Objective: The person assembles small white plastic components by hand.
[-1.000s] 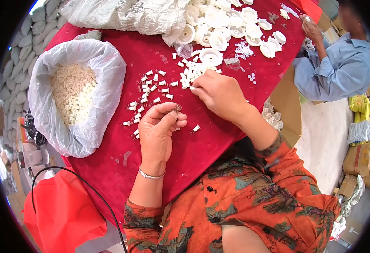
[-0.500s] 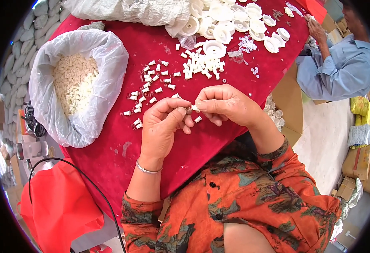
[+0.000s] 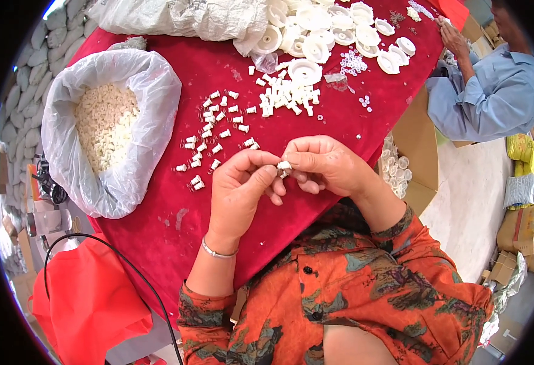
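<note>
Over the red cloth near the table's front edge, my left hand (image 3: 242, 185) and my right hand (image 3: 327, 163) meet fingertip to fingertip. Between them is a small white spool-shaped plastic piece (image 3: 284, 165), pinched by thumb and fingers from both sides. Any spring on it is too hidden by the fingers to make out. Just beyond my left hand lie several like pieces (image 3: 225, 133), many with thin wire springs on them. A denser heap of white pieces without visible springs (image 3: 288, 96) lies farther off, right of these.
At left stands a plastic-lined bag (image 3: 168, 100) of small cream parts. White round caps (image 3: 306, 72), tiny clear rings (image 3: 353, 62) and a woven sack (image 3: 182, 18) lie at the far side. A cardboard box (image 3: 416, 155) stands right. Beyond it sits a person in blue (image 3: 489, 97).
The white piece and a dark spring, apart at my fingertips before, have come together between my hands. Both hands sit slightly lower, and the view has shifted a little.
</note>
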The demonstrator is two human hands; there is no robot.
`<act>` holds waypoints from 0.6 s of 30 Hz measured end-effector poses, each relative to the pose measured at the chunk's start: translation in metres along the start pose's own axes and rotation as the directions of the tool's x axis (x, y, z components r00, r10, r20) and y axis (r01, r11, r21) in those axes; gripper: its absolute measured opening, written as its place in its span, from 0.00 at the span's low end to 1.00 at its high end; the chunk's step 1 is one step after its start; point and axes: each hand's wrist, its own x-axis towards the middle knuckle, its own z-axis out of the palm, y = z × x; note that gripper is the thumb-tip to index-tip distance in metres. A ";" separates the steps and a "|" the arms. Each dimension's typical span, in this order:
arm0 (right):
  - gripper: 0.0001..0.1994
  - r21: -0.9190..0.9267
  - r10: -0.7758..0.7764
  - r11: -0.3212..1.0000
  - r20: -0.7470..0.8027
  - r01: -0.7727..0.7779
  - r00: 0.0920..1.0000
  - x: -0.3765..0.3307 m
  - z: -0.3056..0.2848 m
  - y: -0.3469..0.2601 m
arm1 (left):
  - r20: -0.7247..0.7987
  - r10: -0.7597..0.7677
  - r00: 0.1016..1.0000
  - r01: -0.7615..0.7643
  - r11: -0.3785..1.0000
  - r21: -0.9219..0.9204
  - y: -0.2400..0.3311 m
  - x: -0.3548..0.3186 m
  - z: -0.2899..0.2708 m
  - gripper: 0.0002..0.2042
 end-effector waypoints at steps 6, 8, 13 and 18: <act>0.11 0.132 0.088 0.986 0.078 -0.098 0.993 -0.006 -0.005 0.004 | 0.032 -0.029 0.999 0.029 1.000 0.006 -0.001 -0.001 0.000 0.05; 0.10 0.026 0.068 0.997 0.031 -0.069 0.997 -0.007 0.000 0.000 | -0.006 -0.021 1.000 0.021 1.000 0.014 0.000 -0.001 0.000 0.05; 0.11 0.035 0.007 0.999 -0.008 -0.007 1.000 -0.006 0.002 0.005 | 0.018 0.002 1.000 -0.003 1.000 0.027 0.001 0.000 0.006 0.05; 0.14 0.189 -0.017 0.982 -0.059 0.028 0.998 -0.001 0.008 0.013 | 0.101 -0.015 0.995 0.043 0.957 -0.285 -0.003 -0.001 0.005 0.06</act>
